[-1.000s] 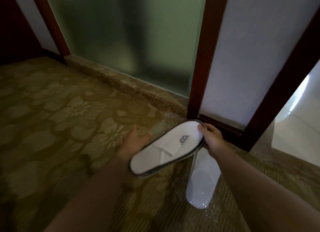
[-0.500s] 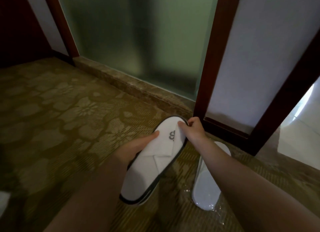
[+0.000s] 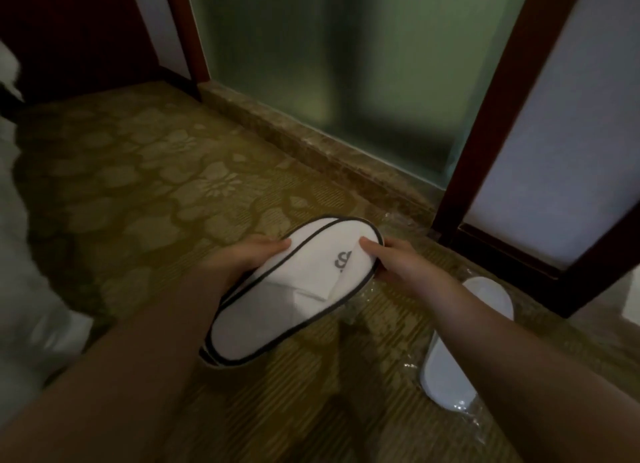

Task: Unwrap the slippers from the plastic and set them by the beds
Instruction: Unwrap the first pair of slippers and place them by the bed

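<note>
A flat white slipper with dark piping and a grey logo [image 3: 298, 289] is held above the carpet, toe end pointing away from me. My left hand [image 3: 242, 258] grips its left edge near the toe, and my right hand [image 3: 405, 267] pinches its right edge with the thumb on top. A second dark-piped edge shows beneath it, so there may be two stacked. Another white slipper [image 3: 460, 348] lies on the floor at the right, partly behind my right forearm, on crinkled clear plastic [image 3: 464, 414].
Patterned olive carpet [image 3: 145, 199] covers the floor. A stone sill [image 3: 311, 144] runs under a frosted glass panel [image 3: 346, 64]. A dark wooden door frame [image 3: 485, 123] stands at the right. White bedding [image 3: 24, 272] fills the left edge.
The held slipper has swung from lying crosswise to pointing away from me, and both hands now grip its toe end. The view has shifted right, bringing white bedding in at the left.
</note>
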A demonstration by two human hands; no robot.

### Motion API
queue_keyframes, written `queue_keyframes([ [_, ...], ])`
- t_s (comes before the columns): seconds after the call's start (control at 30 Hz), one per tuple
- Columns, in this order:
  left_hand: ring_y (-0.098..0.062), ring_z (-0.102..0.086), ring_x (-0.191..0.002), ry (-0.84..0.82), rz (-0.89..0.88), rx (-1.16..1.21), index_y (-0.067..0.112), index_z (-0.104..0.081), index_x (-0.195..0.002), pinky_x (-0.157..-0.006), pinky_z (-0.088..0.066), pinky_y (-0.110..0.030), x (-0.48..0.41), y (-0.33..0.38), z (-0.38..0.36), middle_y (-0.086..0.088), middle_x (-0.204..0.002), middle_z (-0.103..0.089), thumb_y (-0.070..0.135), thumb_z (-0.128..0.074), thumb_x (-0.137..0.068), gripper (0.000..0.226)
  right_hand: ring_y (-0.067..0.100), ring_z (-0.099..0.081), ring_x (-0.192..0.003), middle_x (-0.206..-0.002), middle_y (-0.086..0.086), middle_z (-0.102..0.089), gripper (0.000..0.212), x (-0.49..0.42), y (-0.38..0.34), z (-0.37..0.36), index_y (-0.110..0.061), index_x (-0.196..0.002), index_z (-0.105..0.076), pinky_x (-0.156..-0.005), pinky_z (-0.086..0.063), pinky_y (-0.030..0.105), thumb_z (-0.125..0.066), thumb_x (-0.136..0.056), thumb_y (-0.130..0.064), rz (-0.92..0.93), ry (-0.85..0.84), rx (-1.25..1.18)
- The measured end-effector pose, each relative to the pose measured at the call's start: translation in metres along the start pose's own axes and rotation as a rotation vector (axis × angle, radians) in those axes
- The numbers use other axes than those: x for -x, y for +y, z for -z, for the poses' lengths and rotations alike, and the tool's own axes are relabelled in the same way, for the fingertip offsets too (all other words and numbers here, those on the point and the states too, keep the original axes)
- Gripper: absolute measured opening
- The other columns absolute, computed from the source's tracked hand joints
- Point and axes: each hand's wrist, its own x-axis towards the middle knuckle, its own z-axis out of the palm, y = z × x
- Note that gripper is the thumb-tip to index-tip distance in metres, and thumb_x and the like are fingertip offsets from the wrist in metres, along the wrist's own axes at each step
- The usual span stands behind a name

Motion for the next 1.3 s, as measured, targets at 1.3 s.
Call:
queue_keyframes([
  [1.3, -0.037, -0.036, -0.136, 0.071, 0.211, -0.601, -0.001, -0.03, -0.143, -0.113, -0.031, -0.046, -0.053, -0.167, 0.049, -0.023, -0.148, -0.037, 0.029, -0.063, -0.086, 0.072, 0.029, -0.057, -0.113, -0.127, 0.016, -0.058, 0.049, -0.043, 0.155, -0.116, -0.002, -0.133, -0.045, -0.094, -0.048, 0.035, -0.05, -0.094, -0.032, -0.004, -0.457, 1.185],
])
